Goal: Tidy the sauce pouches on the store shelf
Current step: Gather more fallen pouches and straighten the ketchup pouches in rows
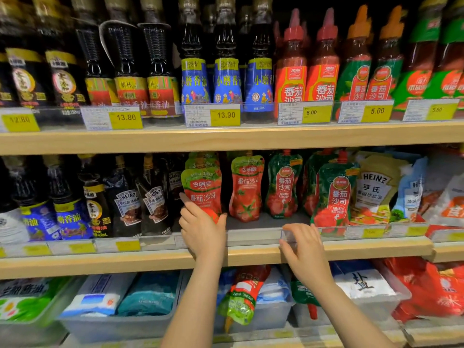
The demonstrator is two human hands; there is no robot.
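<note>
Head view: left hand (200, 226) grips the front pouch (202, 194), mid-straightening; right hand (305, 249) pinches the rail (288, 234); next, square it upright.

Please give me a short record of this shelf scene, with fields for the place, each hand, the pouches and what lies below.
place: middle shelf of a store rack
left hand: left hand grips the base of the front red-green ketchup pouch
right hand: right hand pinches the clear price-label rail
neighbour pouches: second red-green pouch stands upright, further back; green ketchup pouch stands at the front
below: one stray pouch hangs over a clear bin
</note>
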